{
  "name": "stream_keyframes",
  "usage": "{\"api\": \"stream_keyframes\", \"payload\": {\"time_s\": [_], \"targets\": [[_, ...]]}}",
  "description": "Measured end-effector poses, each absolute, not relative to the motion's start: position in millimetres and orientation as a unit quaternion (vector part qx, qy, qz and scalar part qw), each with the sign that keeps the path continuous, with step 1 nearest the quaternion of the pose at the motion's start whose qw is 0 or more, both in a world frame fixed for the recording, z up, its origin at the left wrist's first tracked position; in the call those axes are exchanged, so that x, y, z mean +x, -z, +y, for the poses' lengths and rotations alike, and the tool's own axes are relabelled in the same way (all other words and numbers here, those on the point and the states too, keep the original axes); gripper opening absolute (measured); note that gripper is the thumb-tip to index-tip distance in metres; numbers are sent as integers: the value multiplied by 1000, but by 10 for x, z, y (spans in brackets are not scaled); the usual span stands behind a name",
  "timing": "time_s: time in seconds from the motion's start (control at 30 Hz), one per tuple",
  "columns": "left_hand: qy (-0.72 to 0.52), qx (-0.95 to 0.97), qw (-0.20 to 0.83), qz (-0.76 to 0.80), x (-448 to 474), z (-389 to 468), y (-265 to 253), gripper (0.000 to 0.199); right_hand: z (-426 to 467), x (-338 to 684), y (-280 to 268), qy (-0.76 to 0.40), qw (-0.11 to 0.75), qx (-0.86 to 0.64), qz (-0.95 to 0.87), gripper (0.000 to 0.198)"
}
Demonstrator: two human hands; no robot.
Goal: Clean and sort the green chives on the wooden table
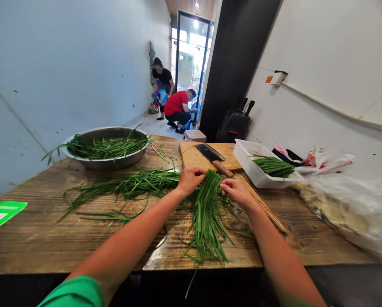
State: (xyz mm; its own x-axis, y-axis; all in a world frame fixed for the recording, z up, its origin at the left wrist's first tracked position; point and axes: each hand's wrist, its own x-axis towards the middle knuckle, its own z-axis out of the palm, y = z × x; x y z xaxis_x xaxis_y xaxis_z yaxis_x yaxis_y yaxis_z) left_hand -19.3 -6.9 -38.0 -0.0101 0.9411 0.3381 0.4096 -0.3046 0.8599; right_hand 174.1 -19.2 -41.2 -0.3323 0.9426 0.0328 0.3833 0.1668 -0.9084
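Note:
A sheaf of long green garlic chives (208,213) lies between my hands, its even ends at the cutting board and its loose tips toward the table's front edge. My left hand (191,181) is closed in a pinch at the upper left edge of the sheaf. On the right side, my right hand (237,192) has its fingers curled and pinched close to the leaves. What sits between the fingertips of either hand is too small to make out. Beside my right wrist lie several thin wooden skewers (264,207). A loose heap of chives (140,181) spreads to the left.
A metal basin (114,162) of chives stands back left. A cleaver (210,152) rests on the wooden cutting board (191,157). The white plastic tub (253,172) holds cut chives, with plastic bags (347,209) at right. Two people crouch or bend near the door.

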Motion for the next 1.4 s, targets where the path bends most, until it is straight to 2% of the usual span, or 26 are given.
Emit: {"api": "stream_keyframes", "payload": {"time_s": [0.1, 0.2, 0.3, 0.4, 0.5, 0.6, 0.73, 0.9, 1.13, 1.4], "targets": [[-447, 675, 234, 539, -307, -79, 264, 22, -196, 1750, 372, -437, 334, -487, -679, 25], [-452, 633, 140, 613, -577, -23, 146, 27, -209, 1793, 306, -456, 340, -476, -671, 26], [-361, 657, 93, 656, -842, 31, 107, 23, -229, 1860, 247, -464, 338, -451, -683, 28], [-247, 721, 95, 641, -976, 57, 138, 17, -259, 1924, 190, -476, 334, -426, -693, 29], [-205, 769, 132, 591, -1026, 79, 160, 21, -283, 1977, 137, -497, 342, -414, -682, 29], [-186, 803, 179, 537, -1081, 95, 147, 33, -283, 2028, 107, -503, 354, -422, -667, 29], [-192, 799, 207, 531, -1131, 64, 90, 27, -258, 2096, 111, -501, 372, -424, -656, 29], [-228, 822, 260, 453, -1027, -39, -29, 30, -219, 2126, 145, -504, 378, -432, -645, 27], [-209, 815, 182, 509, -956, 39, 103, 21, -234, 2154, 141, -504, 358, -425, -661, 29], [-171, 855, 122, 474, -726, 48, 316, 12, -258, 2211, 157, -514, 347, -402, -674, 27]]}}
